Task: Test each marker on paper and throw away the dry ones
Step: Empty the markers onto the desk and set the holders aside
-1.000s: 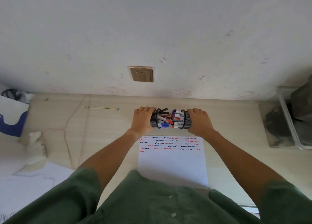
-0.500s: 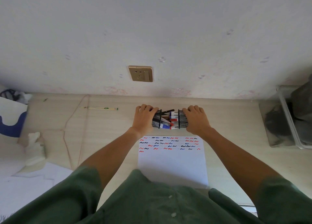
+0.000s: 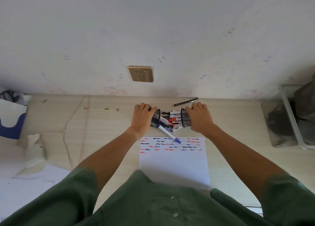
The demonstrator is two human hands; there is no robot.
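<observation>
Between two hands [image 3: 142,119] [image 3: 200,117], two mesh cups [image 3: 155,118] [image 3: 185,117]

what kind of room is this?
Probably a home desk or study corner: pale wood desk against a wall, wall socket, sheet of paper with squiggles, mesh pen cups spilling markers.

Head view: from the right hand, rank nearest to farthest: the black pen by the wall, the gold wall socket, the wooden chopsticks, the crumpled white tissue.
1. Black pen, on the desk by the wall, just beyond the right hand.
2. Gold wall socket, up on the wall, leftward.
3. Wooden chopsticks, past the left hand.
4. Crumpled white tissue, far left.
</observation>
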